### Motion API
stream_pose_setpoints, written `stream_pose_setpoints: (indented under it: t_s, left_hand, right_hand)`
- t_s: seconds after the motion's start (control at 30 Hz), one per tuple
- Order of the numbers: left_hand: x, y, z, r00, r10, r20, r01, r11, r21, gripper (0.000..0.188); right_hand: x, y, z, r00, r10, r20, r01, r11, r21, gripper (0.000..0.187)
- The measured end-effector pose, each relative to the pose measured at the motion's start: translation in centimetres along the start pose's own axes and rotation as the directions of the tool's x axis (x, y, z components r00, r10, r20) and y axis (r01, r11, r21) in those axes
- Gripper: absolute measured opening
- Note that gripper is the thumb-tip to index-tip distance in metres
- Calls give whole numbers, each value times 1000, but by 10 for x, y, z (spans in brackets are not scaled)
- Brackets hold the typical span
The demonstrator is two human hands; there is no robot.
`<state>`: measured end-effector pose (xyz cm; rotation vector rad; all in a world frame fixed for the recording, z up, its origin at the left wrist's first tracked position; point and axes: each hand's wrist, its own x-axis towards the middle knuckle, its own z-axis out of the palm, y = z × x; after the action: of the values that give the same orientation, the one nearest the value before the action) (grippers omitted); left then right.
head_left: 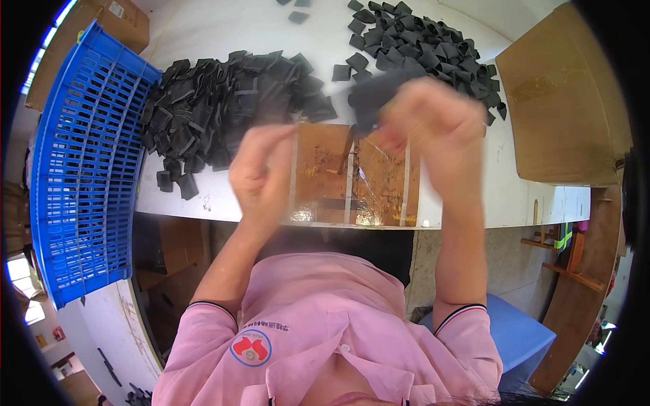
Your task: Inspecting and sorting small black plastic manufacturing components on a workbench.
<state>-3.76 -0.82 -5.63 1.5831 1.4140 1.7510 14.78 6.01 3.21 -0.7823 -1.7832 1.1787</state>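
Observation:
My right hand (437,125), smeared by motion, is raised over the right part of a brown board (321,169). Its fingers are closed on a black fabric piece (374,100), which is blurred too. At the board's left edge my left hand (261,169) has its fingers curled; whatever they may hold is hidden. Between the hands a thin dark strip (347,152) stands out from the board. Black fabric pieces (230,101) lie heaped beyond my left hand. Another heap, of folded or looped black pieces (420,44), lies beyond my right hand.
A blue plastic crate (88,169) stands on edge at the left. A large cardboard box (569,101) sits on the white table (467,196) at the right. Below the table on the right is a blue stool (518,331). Another carton (122,27) is at the far left.

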Motion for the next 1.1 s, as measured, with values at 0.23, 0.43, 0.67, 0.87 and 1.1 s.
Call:
stream_pose_setpoints:
  t_s: [0.23,0.43,0.67,0.87,1.1]
  left_hand:
    - [-69,-40,-57,948,-313,-62,260,644,719,26]
    - [-75,-71,-63,986,-123,114,-30,543,839,14]
    - [-55,-4,-51,583,-731,353,800,441,-407,2]
    - [-61,27,-24,530,-687,497,821,269,-504,15]
    - [-39,25,-11,480,-637,603,873,273,-405,14]
  right_hand:
    - [-42,52,14,877,380,-292,-355,925,136,20]
    - [-89,59,59,901,431,48,-434,899,62,16]
    - [-90,51,88,942,331,53,-330,943,-35,16]
    - [-88,69,78,848,461,263,-474,436,765,15]
    - [-88,72,54,830,424,363,-544,474,692,14]
